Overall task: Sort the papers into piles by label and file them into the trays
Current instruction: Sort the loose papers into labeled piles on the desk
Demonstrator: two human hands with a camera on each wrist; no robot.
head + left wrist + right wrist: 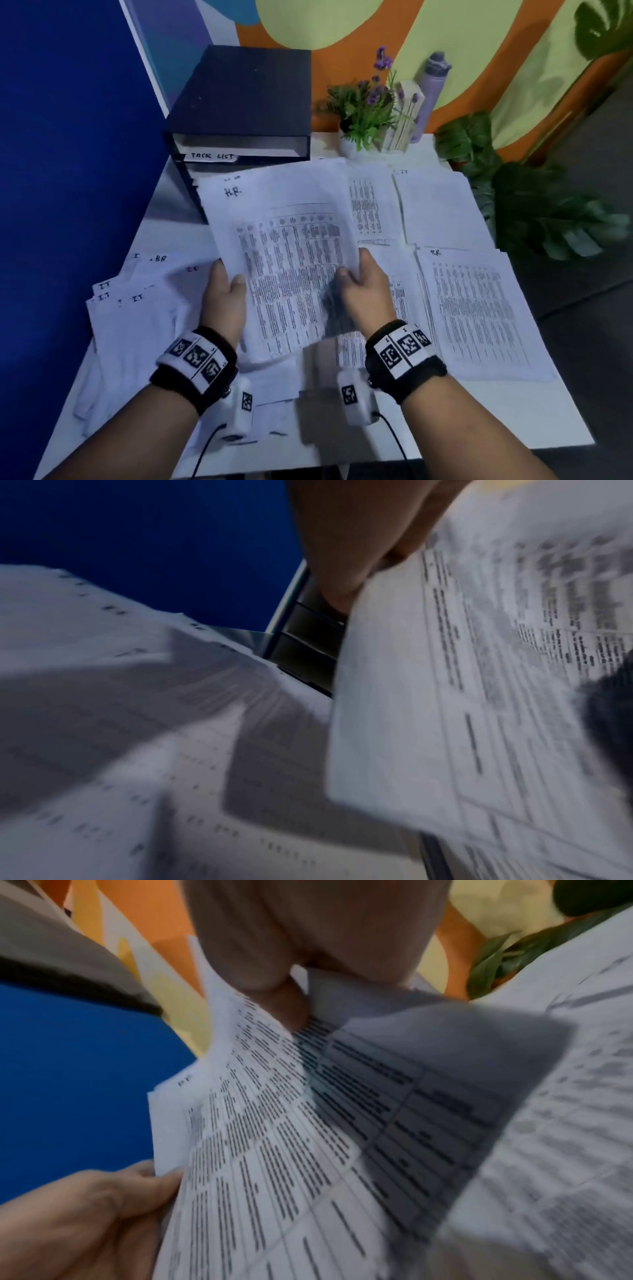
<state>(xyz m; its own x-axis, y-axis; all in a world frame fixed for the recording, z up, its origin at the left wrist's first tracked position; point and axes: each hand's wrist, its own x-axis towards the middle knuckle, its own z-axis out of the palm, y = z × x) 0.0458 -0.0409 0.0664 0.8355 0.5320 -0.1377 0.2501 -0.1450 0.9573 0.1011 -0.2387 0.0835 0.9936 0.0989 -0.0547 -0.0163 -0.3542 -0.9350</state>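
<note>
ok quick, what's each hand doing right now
Left hand: pinches the left edge of the HR-labelled sheet.
Right hand: grips the same sheet's right edge.

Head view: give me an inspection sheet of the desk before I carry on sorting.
Surface: white table, mostly under paper.
Job's things: held HR sheet lifted above the table; HR pile at right; IT pile behind it; loose IT/HR papers fanned at left; black trays labelled TASK LIST.
Clutter: potted plant, purple bottle.
Hands: left hand and right hand both pinch the sheet's edges.
Cables: black wrist-camera leads.
Surroundings: blue panel, painted wall, leafy plant.
</note>
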